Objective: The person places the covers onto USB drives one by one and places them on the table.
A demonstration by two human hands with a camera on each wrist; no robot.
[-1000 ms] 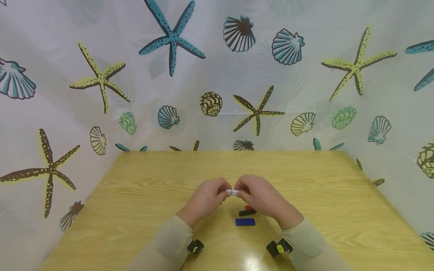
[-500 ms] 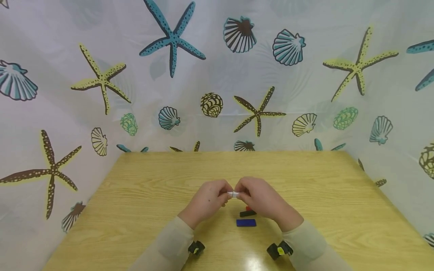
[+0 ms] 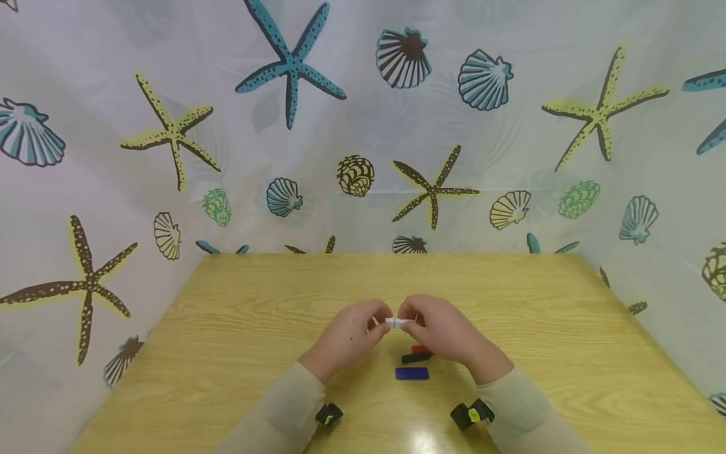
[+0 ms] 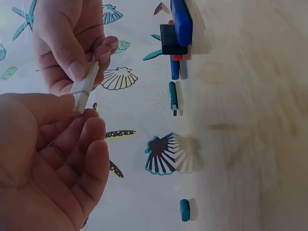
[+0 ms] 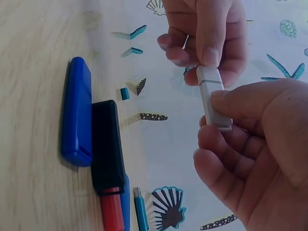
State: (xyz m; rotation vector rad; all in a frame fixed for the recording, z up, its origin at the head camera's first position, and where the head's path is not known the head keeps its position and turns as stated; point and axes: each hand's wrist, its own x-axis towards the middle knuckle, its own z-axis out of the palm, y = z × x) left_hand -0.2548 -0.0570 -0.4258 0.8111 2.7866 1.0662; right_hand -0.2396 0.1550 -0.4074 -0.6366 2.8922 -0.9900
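Both hands hold a small white USB flash drive [image 3: 390, 323] above the table, with a thin seam across its body. My left hand [image 3: 350, 333] pinches its left end between thumb and fingers; in the left wrist view the thumb lies on that end. My right hand [image 3: 445, 328] grips the other end, its thumb flat on the long part in the right wrist view. Below the hands lie a blue flash drive [image 3: 411, 373], a black one [image 3: 416, 357] and a red one [image 3: 420, 349], partly hidden by the right hand.
Farther back, wrist views show another blue stick [image 4: 174, 67], a teal USB stick [image 4: 173, 96] with bare metal plug, and a separate teal cap [image 4: 185, 210]. A curtain printed with shells and starfish borders the wooden table [image 3: 255, 296].
Both hands have shifted slightly to the right with the white flash drive. More of its left part shows between the fingers. The sticks on the table stay put.
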